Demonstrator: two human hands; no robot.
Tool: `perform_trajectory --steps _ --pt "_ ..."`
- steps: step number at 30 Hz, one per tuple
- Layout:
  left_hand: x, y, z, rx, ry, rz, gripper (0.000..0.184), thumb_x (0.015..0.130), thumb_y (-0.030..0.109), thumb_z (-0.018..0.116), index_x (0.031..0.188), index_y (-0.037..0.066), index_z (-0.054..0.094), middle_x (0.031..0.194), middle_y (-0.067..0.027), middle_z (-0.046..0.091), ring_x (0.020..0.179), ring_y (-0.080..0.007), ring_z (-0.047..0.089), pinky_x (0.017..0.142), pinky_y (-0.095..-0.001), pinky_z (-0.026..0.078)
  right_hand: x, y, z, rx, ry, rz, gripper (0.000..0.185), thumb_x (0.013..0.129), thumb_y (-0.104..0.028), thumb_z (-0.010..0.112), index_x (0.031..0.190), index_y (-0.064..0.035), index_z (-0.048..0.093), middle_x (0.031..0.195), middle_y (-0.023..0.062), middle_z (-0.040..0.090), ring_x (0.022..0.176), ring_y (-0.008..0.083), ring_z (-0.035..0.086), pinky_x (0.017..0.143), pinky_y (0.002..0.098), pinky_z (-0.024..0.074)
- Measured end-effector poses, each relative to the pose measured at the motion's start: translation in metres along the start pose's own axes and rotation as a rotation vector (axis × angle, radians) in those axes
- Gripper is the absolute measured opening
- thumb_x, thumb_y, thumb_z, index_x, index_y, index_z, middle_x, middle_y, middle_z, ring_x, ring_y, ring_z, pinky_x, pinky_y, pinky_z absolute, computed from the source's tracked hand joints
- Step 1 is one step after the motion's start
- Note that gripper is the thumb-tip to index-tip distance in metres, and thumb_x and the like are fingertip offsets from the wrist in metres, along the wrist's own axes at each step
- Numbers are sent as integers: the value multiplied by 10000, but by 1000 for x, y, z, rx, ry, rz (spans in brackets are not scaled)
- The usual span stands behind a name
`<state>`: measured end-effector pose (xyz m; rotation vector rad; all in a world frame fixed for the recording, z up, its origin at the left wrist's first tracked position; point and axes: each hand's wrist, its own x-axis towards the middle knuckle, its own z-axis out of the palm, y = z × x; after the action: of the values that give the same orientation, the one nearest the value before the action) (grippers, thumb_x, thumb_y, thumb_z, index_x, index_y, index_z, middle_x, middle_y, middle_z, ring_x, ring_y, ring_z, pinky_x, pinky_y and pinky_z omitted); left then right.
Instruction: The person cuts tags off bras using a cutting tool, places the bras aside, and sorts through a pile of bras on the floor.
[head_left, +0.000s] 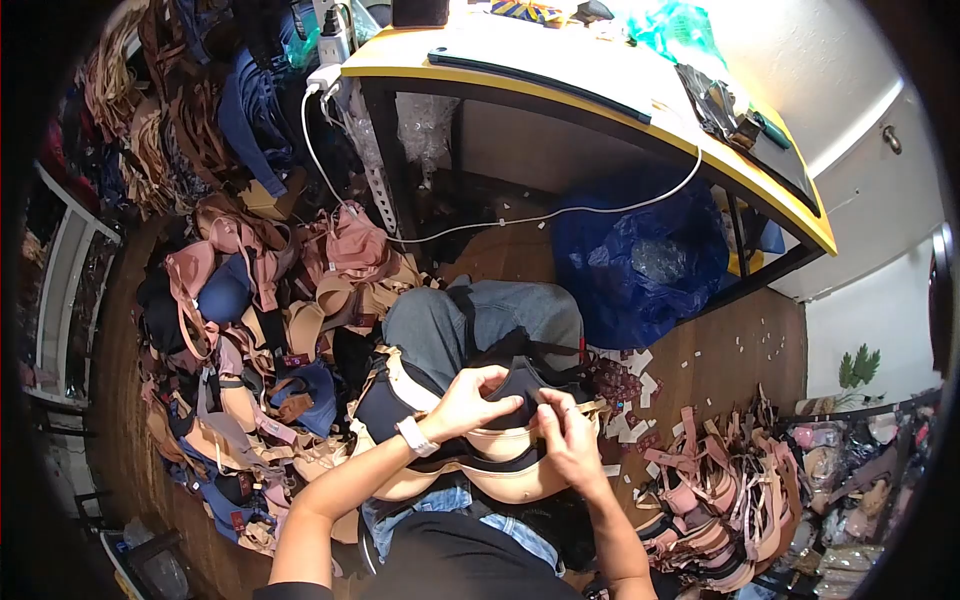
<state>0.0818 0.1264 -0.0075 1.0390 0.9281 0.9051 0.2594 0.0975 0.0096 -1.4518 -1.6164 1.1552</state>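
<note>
Several bras with beige outsides and black inner cups lie across my lap, among them a beige bra [515,482] nearest my body. My left hand [468,405], with a pale band at the wrist, has its fingers closed on the edge of a black-lined bra [517,385]. On the same bra's right side, my right hand [570,435] pinches with thumb and forefinger near the cup's rim. Its other fingers are curled. Whether a small tag or strap is between those fingertips I cannot make out. Left of my hands, another black inner cup [385,400] faces up.
A large pile of bras [240,400] covers the floor at left; another bra pile [725,500] lies at right. Paper scraps [635,400] litter the floor. Ahead stand a yellow-edged table [560,75], a blue plastic bag [640,260] and a hanging white cable [560,215].
</note>
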Motion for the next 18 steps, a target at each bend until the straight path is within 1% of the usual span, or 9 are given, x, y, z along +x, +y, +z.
perform_trajectory --steps 1,3,4,5,7,9,11,15,18 --pt "-1 5 1 288 39 111 149 764 91 634 872 -3 594 807 -10 605 704 -92 551 637 -243 446 5 -25 -13 259 -88 164 231 892 -117 497 1086 8 508 834 29 576 715 58 516 613 202 436" --pt "0 3 7 577 82 449 153 712 24 604 860 -6 578 796 -82 591 700 -187 579 635 -276 457 23 -19 -26 399 -48 170 295 864 -169 563 1090 10 499 779 24 541 657 43 485 589 197 427" --pt "-4 1 10 661 63 466 208 650 -15 579 857 -1 576 817 -125 560 722 -252 579 639 -297 468 34 -24 -34 262 -76 163 316 821 -148 623 1066 20 514 799 30 562 696 62 508 615 210 435" --pt "-4 -5 10 728 51 560 247 624 -25 577 868 11 584 851 -114 547 742 -247 581 652 -315 484 46 -13 -34 104 -73 17 255 767 -97 664 976 26 582 823 37 578 720 96 539 611 228 457" --pt "-8 -13 13 825 94 624 291 596 -33 584 881 26 593 898 -120 513 752 -260 583 663 -327 499 64 -15 -39 -156 -376 -129 178 711 -44 683 869 23 638 829 60 589 755 129 566 628 252 474" --pt "-10 -20 10 921 83 695 317 611 -39 610 913 58 610 920 -122 462 760 -261 573 651 -317 506 68 1 -30 124 -502 -45 149 704 -44 668 850 -13 661 790 95 579 736 155 574 637 279 468" --pt "-10 -27 6 963 71 761 325 621 -24 629 932 69 609 911 -115 457 762 -254 562 634 -318 502 74 -5 -33 -58 -570 -99 136 708 -16 635 841 -16 662 768 92 579 724 155 570 636 280 466" --pt "-10 -27 4 985 27 809 346 617 -9 647 950 72 602 918 -107 457 765 -248 553 606 -317 495 71 1 -27 -20 -589 -14 125 706 -10 593 818 -24 645 744 92 572 719 181 575 646 293 456" --pt "-9 -28 5 984 -16 922 372 617 1 656 977 67 592 911 -93 457 755 -238 537 576 -308 485 65 -5 -23 -263 -544 -55 157 677 -77 556 829 -55 589 765 119 571 732 272 577 659 332 436"
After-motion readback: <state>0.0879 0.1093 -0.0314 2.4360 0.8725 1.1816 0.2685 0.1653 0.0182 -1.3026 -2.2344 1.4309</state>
